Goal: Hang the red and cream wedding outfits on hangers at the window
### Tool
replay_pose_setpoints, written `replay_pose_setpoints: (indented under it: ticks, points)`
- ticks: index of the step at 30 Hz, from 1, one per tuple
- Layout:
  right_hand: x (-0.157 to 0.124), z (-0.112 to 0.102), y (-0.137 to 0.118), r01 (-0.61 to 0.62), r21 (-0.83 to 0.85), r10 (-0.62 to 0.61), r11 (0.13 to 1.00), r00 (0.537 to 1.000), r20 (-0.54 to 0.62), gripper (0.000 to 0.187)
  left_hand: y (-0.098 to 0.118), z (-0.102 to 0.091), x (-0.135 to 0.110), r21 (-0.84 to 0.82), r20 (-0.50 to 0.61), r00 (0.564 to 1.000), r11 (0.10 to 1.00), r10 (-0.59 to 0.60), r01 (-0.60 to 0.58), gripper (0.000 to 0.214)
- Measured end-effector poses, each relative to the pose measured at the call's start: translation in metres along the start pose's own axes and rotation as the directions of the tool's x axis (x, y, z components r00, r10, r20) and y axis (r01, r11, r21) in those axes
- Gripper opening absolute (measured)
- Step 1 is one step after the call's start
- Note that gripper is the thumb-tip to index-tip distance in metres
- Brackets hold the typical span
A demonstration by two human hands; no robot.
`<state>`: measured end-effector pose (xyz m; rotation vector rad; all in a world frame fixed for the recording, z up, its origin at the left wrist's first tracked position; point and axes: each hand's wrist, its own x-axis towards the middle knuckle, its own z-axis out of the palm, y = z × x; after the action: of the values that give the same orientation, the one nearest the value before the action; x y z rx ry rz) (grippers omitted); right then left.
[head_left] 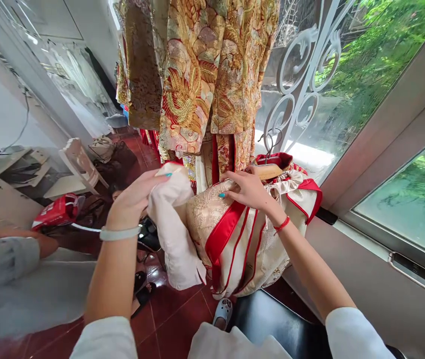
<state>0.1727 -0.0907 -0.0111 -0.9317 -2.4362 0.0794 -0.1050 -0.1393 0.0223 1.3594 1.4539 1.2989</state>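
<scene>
White cloth, shaped like a sleeve or lining (177, 249), hangs from my left hand (133, 197), whose thumb and fingers pinch its upper end. Against it lies a cream brocade garment (203, 214) with gold embroidery and broad red bands. My right hand (248, 188) grips this garment near its upper edge, thumb on the front and fingers over the top. Close behind that hand is a wooden hanger (267, 172) with a metal hook, set among the garment's folds and ties. Whether the white cloth is joined to the garment I cannot tell.
Heavily embroidered gold and red robes (197, 75) hang just ahead. A window (395, 174) is at the right, a black seat (276, 324) below. At the left are another person's arm (10, 237), a red bag (57, 212) and a white chair (81, 159).
</scene>
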Motion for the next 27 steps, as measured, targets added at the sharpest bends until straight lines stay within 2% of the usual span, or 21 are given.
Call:
replay_pose_setpoints:
  ticks: [2,4,7,9,11,13,15,18,20,22,25,27]
  points:
    - [0.01,-0.011,-0.001,-0.021,-0.016,0.022,1.0,0.995,0.101,0.029,0.013,0.037,0.008,0.005,0.152,0.988,1.0,0.01,-0.011,0.034]
    - [0.021,-0.024,0.002,-0.036,-0.036,0.044,0.999,0.964,0.261,0.03,0.018,0.074,0.007,0.186,0.245,0.967,0.975,0.071,-0.119,0.025]
    - [0.036,-0.041,0.007,-0.083,-0.075,0.109,0.994,0.88,0.463,0.033,0.011,0.12,-0.014,0.505,0.248,0.94,0.796,0.235,-0.332,0.025]
    - [0.041,-0.046,0.009,-0.12,-0.052,0.131,0.991,0.872,0.471,0.037,0.001,0.147,-0.038,0.646,0.183,0.939,0.684,0.291,-0.338,0.042]
    - [0.041,-0.044,0.01,-0.138,0.015,0.119,0.99,0.901,0.418,0.046,-0.009,0.175,-0.064,0.75,0.102,0.954,0.608,0.283,-0.26,0.057]
    - [0.037,-0.038,0.012,-0.126,0.052,0.099,0.991,0.926,0.364,0.05,-0.021,0.203,-0.086,0.808,0.035,0.958,0.556,0.284,-0.195,0.061]
    - [0.034,-0.031,0.014,-0.095,0.042,0.076,0.995,0.939,0.336,0.048,-0.037,0.226,-0.101,0.809,0.03,0.945,0.547,0.325,-0.213,0.062]
    - [0.031,-0.024,0.02,-0.033,0.04,0.018,0.999,0.947,0.32,0.039,-0.074,0.241,-0.111,0.726,0.0,0.92,0.633,0.391,-0.269,0.069]
    - [0.032,-0.022,0.024,-0.012,0.053,-0.005,0.999,0.948,0.319,0.037,-0.105,0.235,-0.111,0.653,-0.119,0.922,0.729,0.368,-0.206,0.067]
    - [0.033,-0.02,0.026,-0.013,0.044,-0.001,0.999,0.951,0.311,0.036,-0.13,0.225,-0.111,0.568,-0.207,0.936,0.814,0.286,-0.123,0.058]
    - [0.035,-0.016,0.025,-0.031,0.026,0.022,0.999,0.962,0.272,0.034,-0.146,0.222,-0.121,0.442,-0.186,0.958,0.89,0.217,-0.116,0.055]
    - [0.034,-0.015,0.024,-0.044,0.019,0.038,0.999,0.968,0.25,0.033,-0.143,0.234,-0.133,0.372,-0.162,0.961,0.916,0.224,-0.151,0.055]
